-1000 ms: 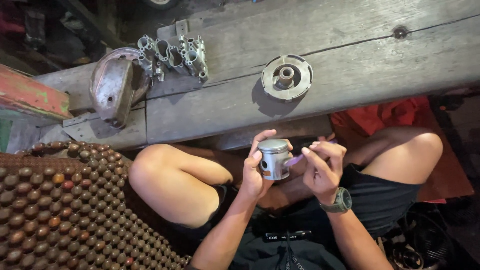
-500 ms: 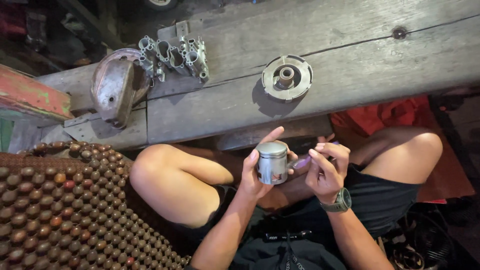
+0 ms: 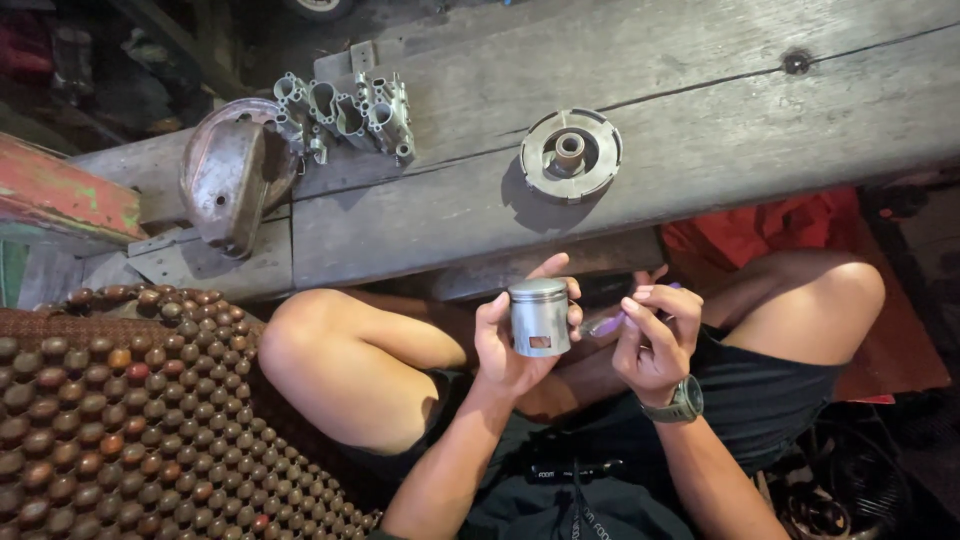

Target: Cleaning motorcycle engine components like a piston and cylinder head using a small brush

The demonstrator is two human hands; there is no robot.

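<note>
— Piston (image 3: 539, 317) first; where does it sit?

— Upright in the person's left hand (image 3: 517, 340), above the lap and between the bare knees; the thumb and fingers curl round its grey metal wall; the flat crown faces up, and a small rectangular window in the skirt faces the camera.

— And the right hand (image 3: 655, 340)?

— Just beside the piston but apart from it; its fingers are bunched together, pinching a slim purple thing (image 3: 608, 323); what kind of thing it is cannot be told; a wristwatch (image 3: 678, 404) with a metal band sits on that wrist.

— What lies beyond the hands?

— Wooden planks (image 3: 700, 120), worn and grey, run across the upper part of the view; a round metal disc with a raised hub (image 3: 570, 153) rests on them, well apart from the hands; further left lie a cast metal part with several round openings (image 3: 345, 112) and a rounded, rusty metal cover (image 3: 228, 175), the two touching.

— Anything nearer the person?

— A mat of brown wooden beads (image 3: 120, 420) at the lower left, against the left knee; red cloth (image 3: 770, 225) shows behind the right knee.
</note>
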